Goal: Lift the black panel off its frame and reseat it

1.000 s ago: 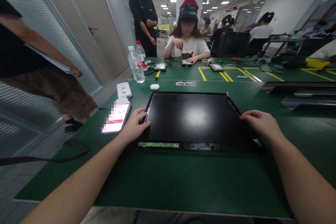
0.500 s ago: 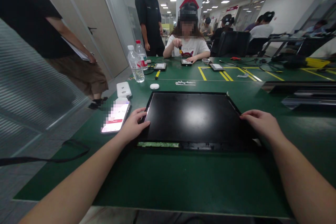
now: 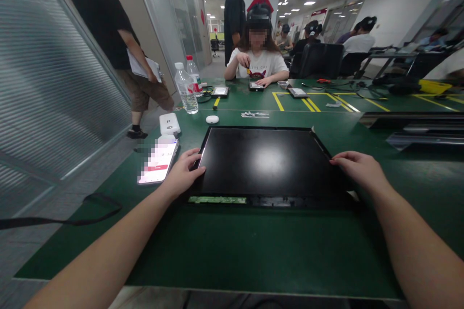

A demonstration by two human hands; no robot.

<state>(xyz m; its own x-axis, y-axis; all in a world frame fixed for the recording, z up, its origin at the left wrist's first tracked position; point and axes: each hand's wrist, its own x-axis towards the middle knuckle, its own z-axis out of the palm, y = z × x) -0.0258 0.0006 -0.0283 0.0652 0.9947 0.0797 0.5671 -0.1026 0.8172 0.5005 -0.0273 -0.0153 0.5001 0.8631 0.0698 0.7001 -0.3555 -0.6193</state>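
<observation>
A flat black display panel [image 3: 246, 159] lies face up before me, its glossy front reflecting a bright spot. Along its near edge runs a strip of green circuit board [image 3: 217, 200]. My left hand [image 3: 185, 171] grips the panel's left edge, with the thumb on top near the screen and the fingers along the side. At the opposite edge, my right hand [image 3: 357, 166] pinches the frame between thumb and fingertips. The undersides of both grips are hidden.
Left of the panel are a lit phone [image 3: 158, 161], a white power bank [image 3: 169, 124], an earbud case [image 3: 212, 119] and plastic bottles [image 3: 186, 89]. Long dark strips [image 3: 416, 120] lie at right on the green table [image 3: 261, 251]. Across it sits a person [image 3: 257, 58] with a screwdriver.
Both my hands keep their hold and the panel stays in place. In the background, two standing people have walked to the right.
</observation>
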